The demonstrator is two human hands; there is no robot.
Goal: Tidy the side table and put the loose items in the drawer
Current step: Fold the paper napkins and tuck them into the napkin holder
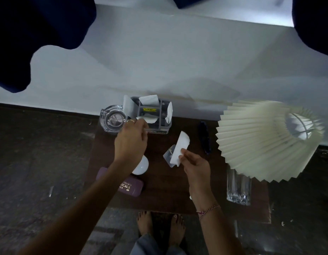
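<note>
Just in front of the grey organiser [152,124], the left hand [131,138] reaches forward with its fingers curled, pinching what looks like a white slip [147,120]. Right of the organiser and nearer me, the right hand [195,165] grips a torn white paper [180,148] and a clear packet [167,156] above the side table [159,196]. Little seems done. The ashtray [112,119] left of the organiser, the bulb [141,166] and purple case [122,183] before it, and the hair clip [204,137] to its right all lie out. No drawer shows.

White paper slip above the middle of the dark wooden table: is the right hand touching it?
Touching. The head view shows the right hand pinching the lower end of the white paper slip.
</note>
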